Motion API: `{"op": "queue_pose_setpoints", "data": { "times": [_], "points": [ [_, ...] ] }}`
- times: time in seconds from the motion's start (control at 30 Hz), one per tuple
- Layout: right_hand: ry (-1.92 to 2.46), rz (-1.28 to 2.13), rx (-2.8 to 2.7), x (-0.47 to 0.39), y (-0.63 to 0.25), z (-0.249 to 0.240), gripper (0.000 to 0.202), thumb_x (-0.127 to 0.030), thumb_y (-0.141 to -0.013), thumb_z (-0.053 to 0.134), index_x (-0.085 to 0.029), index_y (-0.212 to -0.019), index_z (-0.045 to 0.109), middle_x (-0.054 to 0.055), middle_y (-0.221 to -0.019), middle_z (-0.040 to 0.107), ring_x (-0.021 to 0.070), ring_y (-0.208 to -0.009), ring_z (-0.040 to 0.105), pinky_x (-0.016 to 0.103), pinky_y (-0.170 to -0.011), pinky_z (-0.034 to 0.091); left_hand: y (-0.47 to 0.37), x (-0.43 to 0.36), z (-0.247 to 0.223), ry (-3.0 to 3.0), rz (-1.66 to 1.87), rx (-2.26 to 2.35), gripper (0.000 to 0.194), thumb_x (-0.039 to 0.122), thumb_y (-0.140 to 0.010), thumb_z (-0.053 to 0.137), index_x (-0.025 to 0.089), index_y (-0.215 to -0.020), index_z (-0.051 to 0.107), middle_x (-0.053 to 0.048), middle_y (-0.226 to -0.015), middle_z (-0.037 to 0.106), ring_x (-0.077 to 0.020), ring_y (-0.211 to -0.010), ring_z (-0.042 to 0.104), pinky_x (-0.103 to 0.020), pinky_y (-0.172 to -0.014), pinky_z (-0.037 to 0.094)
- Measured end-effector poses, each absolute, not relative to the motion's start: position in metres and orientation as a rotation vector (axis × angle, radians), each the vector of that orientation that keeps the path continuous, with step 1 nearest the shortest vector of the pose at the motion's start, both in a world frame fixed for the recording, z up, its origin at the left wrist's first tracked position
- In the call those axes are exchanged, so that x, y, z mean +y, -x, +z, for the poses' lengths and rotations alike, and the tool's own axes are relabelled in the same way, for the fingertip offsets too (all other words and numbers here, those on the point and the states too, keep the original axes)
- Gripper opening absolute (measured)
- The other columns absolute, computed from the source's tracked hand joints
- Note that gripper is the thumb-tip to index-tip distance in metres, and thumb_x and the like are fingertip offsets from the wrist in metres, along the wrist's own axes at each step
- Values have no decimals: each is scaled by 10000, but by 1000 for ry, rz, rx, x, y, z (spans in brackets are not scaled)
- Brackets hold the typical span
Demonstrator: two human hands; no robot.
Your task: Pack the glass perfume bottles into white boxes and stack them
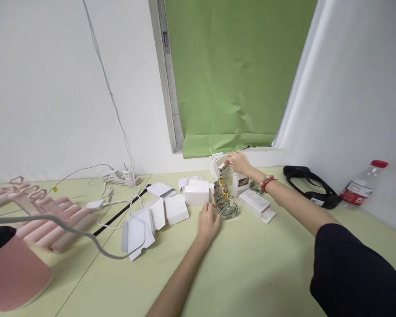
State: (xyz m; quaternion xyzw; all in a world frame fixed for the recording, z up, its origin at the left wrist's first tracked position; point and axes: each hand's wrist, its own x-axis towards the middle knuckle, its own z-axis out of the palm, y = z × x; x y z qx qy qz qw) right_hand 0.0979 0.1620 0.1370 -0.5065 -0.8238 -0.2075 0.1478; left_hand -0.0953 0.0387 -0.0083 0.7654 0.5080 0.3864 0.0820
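Observation:
My left hand (208, 223) rests on the table with its thumb apart from slightly bent fingers. Its fingertips are beside a row of small clear glass bottles (230, 210) with gold necks. My right hand (239, 162) reaches to the back, fingers pinched together over an open white box (215, 166); what they grip there, if anything, is hidden. Below my right hand stands a white carton with a dark label (240, 184). Another printed white carton (255, 203) lies flat near my right forearm.
White cartons (196, 193) and folded card pieces (176, 209) lie to the left. Farther left are a power strip (119, 179) with white cables, pink rollers (57, 224) and a pink container (13, 273). Black goggles (312, 187) and a water bottle (361, 187) are at right.

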Motion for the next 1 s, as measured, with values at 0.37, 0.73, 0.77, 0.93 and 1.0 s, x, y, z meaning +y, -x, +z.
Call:
{"op": "queue_pose_setpoints", "data": {
  "times": [0.37, 0.73, 0.77, 0.93, 1.0],
  "points": [
    [919, -1162, -2424, 149, -132, 133, 255, -171, -863, 499, -173, -646, 633, 47, -743, 604, 161, -727, 424, 288, -680, 232, 96, 39, -8, -2287, 1180, 1501, 164, 150, -766, 400, 189, -896, 492, -54, -911, 536, -196, -846, 538, -354, -769, 436],
    [1335, -886, -2536, 139, -145, 131, 274, -166, -882, 417, -179, -777, 669, 88, -895, 619, 208, -848, 443, 306, -745, 251, 95, 38, -7, -2308, 1168, 1482, 156, 137, -768, 414, 195, -893, 487, -49, -901, 539, -188, -842, 537, -336, -770, 431],
    [1385, -856, -2495, 140, -144, 132, 260, -174, -876, 431, -176, -781, 673, 89, -896, 621, 209, -853, 449, 307, -746, 254, 95, 38, -7, -2308, 1168, 1483, 153, 136, -766, 418, 197, -889, 487, -48, -899, 539, -187, -837, 538, -334, -767, 430],
    [1474, -769, -2301, 150, -132, 146, 229, -186, -855, 460, -174, -818, 686, 75, -902, 631, 198, -874, 473, 304, -751, 270, 94, 38, -6, -2294, 1129, 1504, 149, 137, -768, 422, 190, -892, 487, -53, -905, 537, -192, -857, 535, -343, -784, 426],
    [1485, -753, -2274, 152, -127, 155, 246, -186, -858, 447, -172, -831, 691, 79, -933, 633, 200, -897, 477, 307, -757, 274, 94, 38, -6, -2287, 1116, 1503, 155, 138, -773, 414, 188, -900, 488, -55, -911, 534, -195, -871, 533, -345, -788, 423]
  ]
}}
